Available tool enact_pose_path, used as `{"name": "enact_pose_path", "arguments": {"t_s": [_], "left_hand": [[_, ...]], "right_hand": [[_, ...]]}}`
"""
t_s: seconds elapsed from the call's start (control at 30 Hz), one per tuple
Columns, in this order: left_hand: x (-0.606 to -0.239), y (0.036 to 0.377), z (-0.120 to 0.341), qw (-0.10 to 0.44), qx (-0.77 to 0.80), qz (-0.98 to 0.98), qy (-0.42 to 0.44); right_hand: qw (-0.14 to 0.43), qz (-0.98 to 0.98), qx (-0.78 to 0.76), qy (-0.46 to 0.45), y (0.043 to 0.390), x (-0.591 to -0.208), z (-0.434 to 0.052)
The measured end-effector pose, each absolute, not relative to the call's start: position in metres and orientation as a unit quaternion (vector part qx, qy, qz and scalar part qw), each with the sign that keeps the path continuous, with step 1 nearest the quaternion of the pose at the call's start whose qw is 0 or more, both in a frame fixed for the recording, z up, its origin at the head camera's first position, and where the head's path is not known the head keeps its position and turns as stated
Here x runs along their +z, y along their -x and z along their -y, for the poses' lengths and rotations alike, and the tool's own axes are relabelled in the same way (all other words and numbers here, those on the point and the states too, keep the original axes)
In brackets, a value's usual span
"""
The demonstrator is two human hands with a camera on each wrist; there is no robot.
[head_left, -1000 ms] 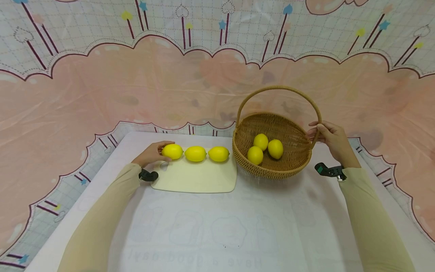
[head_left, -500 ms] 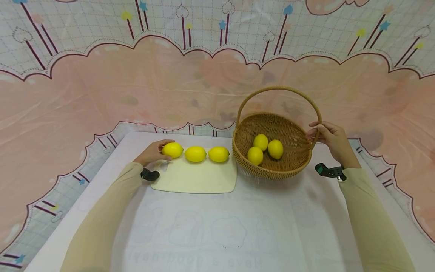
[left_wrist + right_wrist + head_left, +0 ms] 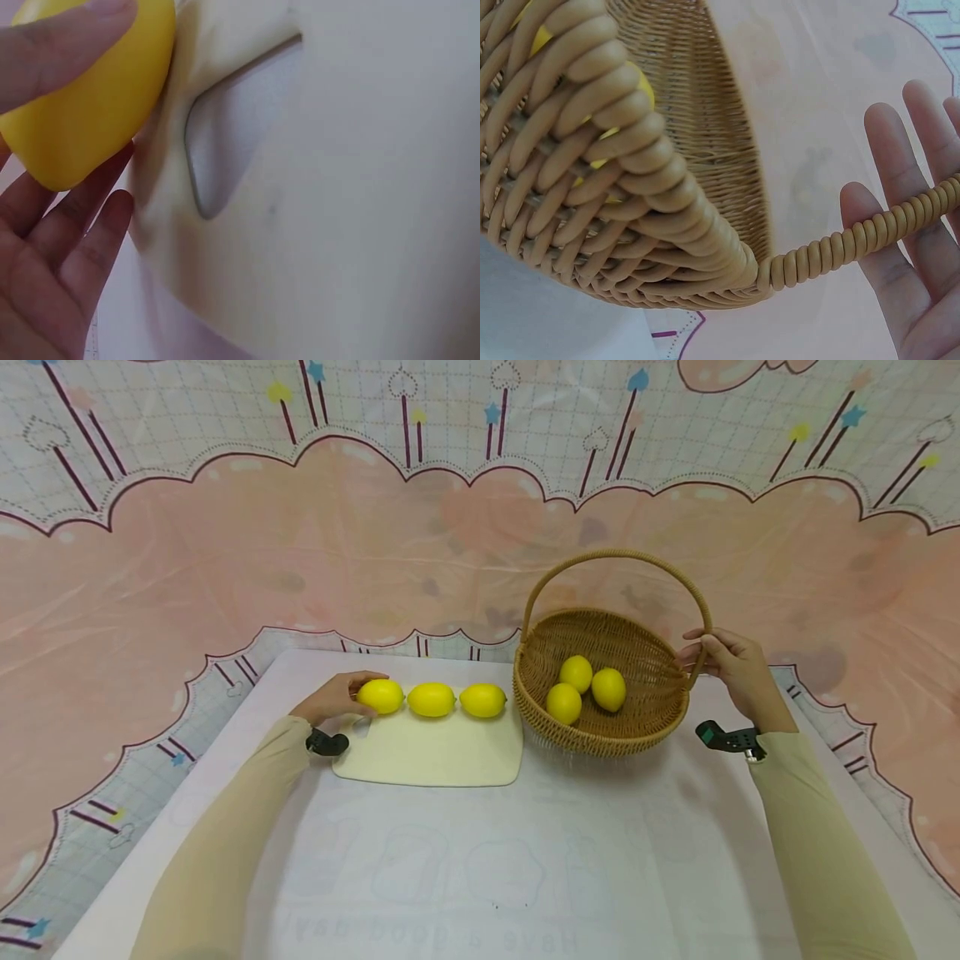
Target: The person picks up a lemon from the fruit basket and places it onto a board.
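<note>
The left hand rests at the left end of the cutting board, its fingers wrapped loosely round the leftmost lemon; in the left wrist view a finger lies across the top of that lemon and the other fingers spread beneath and beside it, so the hand holds the fruit while it sits on the board. Just beside the lemon, the board's handle slot shows as a long cut-out near the edge. To the right of the held lemon, two more lemons stand in a row along the far edge of the board: the middle lemon just beside it and the third lemon just beside that.

The right hand is at the right side of the wicker basket, its fingers curled round the handle where the arch comes down toward the rim. The right wrist view shows the coiled handle crossing the palm with the fingers fairly straight behind it, the grip light. The basket stands on the counter, just beside the right edge of the board, with three lemons lying close together in its bottom. The counter is covered with a pale printed cloth, and a pink and white patterned backdrop hangs behind it.
</note>
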State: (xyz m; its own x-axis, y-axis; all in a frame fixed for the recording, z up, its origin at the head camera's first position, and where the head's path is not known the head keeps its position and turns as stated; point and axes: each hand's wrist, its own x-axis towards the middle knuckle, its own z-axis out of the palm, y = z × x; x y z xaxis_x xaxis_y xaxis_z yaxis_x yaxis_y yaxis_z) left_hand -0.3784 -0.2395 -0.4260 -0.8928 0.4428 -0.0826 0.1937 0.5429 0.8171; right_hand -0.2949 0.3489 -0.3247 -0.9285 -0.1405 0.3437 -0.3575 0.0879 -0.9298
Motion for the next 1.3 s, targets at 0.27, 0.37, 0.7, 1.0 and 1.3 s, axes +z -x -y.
{"name": "enact_pose_path", "arguments": {"t_s": [0.27,0.37,0.7,1.0,1.3], "left_hand": [[-0.4282,0.3778,0.2402,0.142,0.438,-0.865,-0.198],[-0.4286,0.3772,0.2401,0.137,0.436,-0.866,-0.201],[-0.4245,0.3732,0.2380,0.131,0.436,-0.867,-0.201],[-0.4238,0.3714,0.2365,0.133,0.432,-0.870,-0.196],[-0.4222,0.3702,0.2362,0.136,0.430,-0.868,-0.205]], "right_hand": [[0.085,0.734,0.653,-0.168,0.2942,-0.3247,-0.3487],[0.084,0.732,0.654,-0.169,0.2937,-0.3249,-0.3486],[0.086,0.738,0.649,-0.163,0.2928,-0.3243,-0.3481],[0.086,0.742,0.646,-0.160,0.2930,-0.3242,-0.3484],[0.089,0.751,0.637,-0.151,0.2931,-0.3231,-0.3481]]}}
